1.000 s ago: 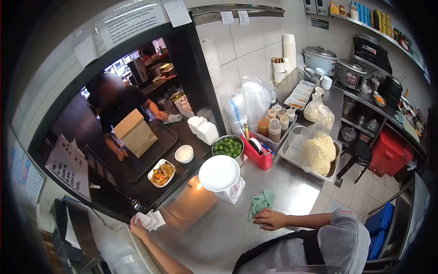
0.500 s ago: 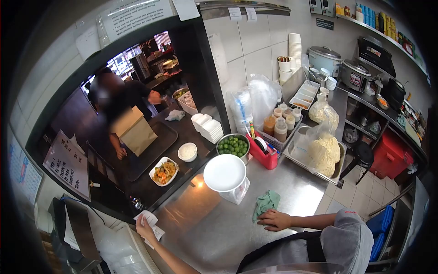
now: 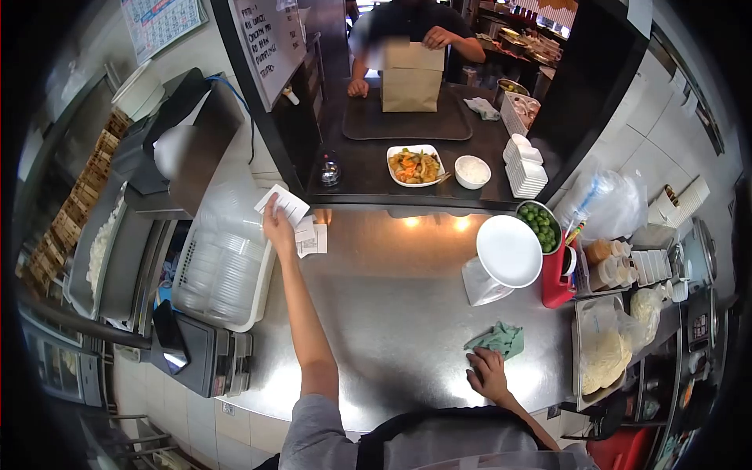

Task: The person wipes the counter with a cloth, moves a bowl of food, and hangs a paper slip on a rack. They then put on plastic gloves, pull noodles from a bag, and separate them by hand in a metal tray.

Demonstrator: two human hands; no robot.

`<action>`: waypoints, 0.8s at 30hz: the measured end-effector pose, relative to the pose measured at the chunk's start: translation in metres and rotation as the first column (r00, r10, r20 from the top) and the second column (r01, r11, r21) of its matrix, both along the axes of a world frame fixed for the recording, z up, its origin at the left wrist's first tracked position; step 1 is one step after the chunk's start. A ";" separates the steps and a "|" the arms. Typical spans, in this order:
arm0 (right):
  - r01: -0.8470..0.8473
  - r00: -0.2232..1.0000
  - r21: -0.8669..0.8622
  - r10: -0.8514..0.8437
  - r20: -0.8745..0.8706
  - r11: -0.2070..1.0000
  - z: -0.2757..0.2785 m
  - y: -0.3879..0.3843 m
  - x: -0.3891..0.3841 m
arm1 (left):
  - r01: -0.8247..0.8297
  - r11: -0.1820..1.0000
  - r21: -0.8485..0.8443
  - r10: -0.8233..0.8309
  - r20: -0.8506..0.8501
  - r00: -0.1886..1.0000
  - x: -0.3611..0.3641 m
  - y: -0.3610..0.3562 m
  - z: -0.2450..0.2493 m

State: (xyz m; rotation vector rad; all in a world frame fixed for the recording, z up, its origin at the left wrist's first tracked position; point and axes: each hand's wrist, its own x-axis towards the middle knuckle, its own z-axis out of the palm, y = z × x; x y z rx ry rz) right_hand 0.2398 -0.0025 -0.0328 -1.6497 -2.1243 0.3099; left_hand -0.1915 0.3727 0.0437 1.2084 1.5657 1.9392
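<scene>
My left hand (image 3: 277,227) is shut on a white paper receipt (image 3: 283,204), pinched between thumb and fingers. More paper slips (image 3: 315,241) lie just right of it on the steel counter (image 3: 376,313). A crumpled green cloth (image 3: 501,338) rests on the counter's right half. At its lower edge is my right hand (image 3: 489,376), palm down with fingers loosely spread and nothing gripped. Above the cloth stand a stack of white plates (image 3: 509,249) and a clear plastic bag (image 3: 486,287).
Across the pass shelf a person's hand (image 3: 440,37) touches a brown paper bag (image 3: 411,86) on a dark tray (image 3: 356,129). A dish of food (image 3: 416,166) and a rice bowl (image 3: 473,172) sit nearer. Clear lids (image 3: 227,274) fill a crate at left.
The view has swung left. My left hand now holds a receipt up, apart from the other slips. My right hand stays by the cloth. The person's bag now stands upright on the tray.
</scene>
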 end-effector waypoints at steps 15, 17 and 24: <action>0.024 1.000 -0.030 -0.023 0.018 0.999 -0.001 -0.003 0.000 | -0.277 0.936 -0.216 0.098 -0.597 0.796 -0.003 0.014 -0.030; 0.025 1.000 -0.031 -0.024 0.017 0.999 0.000 -0.002 0.000 | -0.295 0.943 -0.155 0.142 -0.614 0.776 -0.002 0.017 -0.035; 0.020 1.000 -0.035 -0.019 0.016 0.999 -0.001 -0.002 0.000 | -0.066 0.997 -0.050 0.043 -0.358 0.933 0.003 0.013 -0.041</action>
